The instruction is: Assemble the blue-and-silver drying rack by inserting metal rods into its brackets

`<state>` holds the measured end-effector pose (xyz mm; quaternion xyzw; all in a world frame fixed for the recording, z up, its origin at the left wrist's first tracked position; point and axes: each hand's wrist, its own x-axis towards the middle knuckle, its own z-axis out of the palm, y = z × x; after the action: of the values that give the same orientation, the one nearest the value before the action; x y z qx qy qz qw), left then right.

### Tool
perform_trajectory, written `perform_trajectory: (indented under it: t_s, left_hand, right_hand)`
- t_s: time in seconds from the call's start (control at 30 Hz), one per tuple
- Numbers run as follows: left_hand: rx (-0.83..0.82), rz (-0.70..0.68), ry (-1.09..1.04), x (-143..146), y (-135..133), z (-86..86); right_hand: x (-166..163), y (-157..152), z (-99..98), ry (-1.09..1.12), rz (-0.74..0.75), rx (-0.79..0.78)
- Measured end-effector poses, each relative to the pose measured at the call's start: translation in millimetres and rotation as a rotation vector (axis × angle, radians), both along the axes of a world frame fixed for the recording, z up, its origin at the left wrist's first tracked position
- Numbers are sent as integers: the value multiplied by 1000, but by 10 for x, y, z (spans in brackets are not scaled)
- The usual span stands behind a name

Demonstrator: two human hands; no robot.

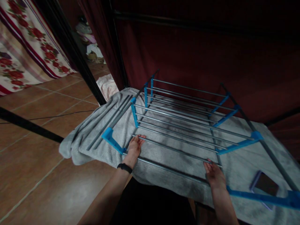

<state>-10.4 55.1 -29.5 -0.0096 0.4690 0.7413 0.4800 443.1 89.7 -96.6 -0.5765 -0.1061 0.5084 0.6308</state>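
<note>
A rack of grey metal tubes with blue plastic joints (256,136), which looks like a clothes drying rack, lies on a grey blanket (81,142). Near its front, a thin metal rod (173,150) runs between my hands. My left hand (136,147), with a black band on the wrist, has its fingers closed round the rod's left end. At the opposite end, my right hand (213,175) pinches the same rod. Closer to me, another crossbar (172,170) spans the frame below both hands. Whether the held rod's ends sit in the side tubes is hard to tell.
Two loose grey rods (110,125) lie on the blanket left of the rack. A phone (264,184) rests at the right, partly behind a blue arm. Dark bed posts (77,59) and a dark red curtain (178,59) border the bed; a cable (63,115) crosses the tiled floor.
</note>
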Motion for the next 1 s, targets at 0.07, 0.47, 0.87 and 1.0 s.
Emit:
perform_trajectory:
  t_s: [0.07,0.47,0.87,1.0]
  left_hand:
    - [-4,-1,4,1,-1,4]
    - [-34,15,18,3,0,52]
    - [-68,-30,64,-28,46,106]
    - [-87,-41,94,-63,77,60]
  right_hand:
    - [-17,7,13,11,-8,-7]
    - [-170,-13,288,74,-74,-59]
    - [-262,-15,364,128,-90,-8]
    - [-282,-8,371,125,-88,14]
